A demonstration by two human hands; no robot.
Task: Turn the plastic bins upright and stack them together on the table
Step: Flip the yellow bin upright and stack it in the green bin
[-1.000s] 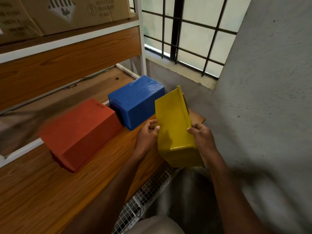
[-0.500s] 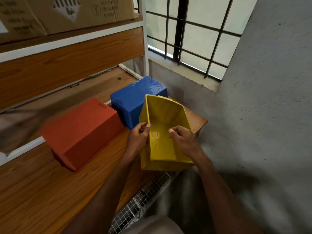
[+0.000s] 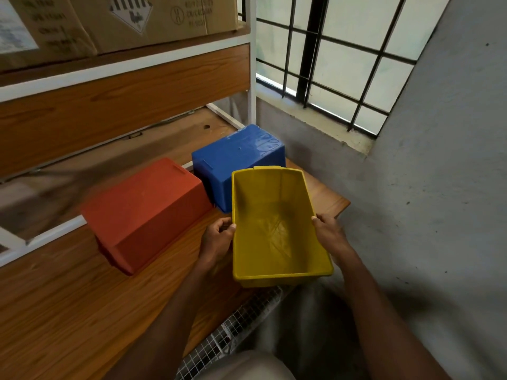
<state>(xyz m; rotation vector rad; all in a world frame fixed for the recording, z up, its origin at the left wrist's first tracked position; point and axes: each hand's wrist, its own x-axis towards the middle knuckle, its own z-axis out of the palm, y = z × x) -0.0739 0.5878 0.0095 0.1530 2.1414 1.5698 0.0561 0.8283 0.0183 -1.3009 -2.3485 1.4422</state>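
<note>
An empty yellow bin (image 3: 274, 229) sits upright between my hands, its open top facing me, over the right end of the wooden table (image 3: 68, 311). My left hand (image 3: 218, 237) grips its left rim and my right hand (image 3: 327, 231) grips its right rim. Whether the yellow bin rests on the table or hangs just above it, I cannot tell. A blue bin (image 3: 236, 163) lies upside down behind the yellow one. Left of that, a red bin (image 3: 145, 212) also lies upside down on the table.
A wooden shelf unit with a white metal frame (image 3: 251, 78) rises behind the table, with cardboard boxes (image 3: 123, 20) on its upper shelf. A grey wall (image 3: 439, 187) and a barred window (image 3: 329, 64) stand to the right. White wire mesh (image 3: 233, 333) hangs below the table's front edge.
The yellow bin has been turned from standing on edge with its base toward me to upright with its opening up. Both hands shifted to grip its side rims.
</note>
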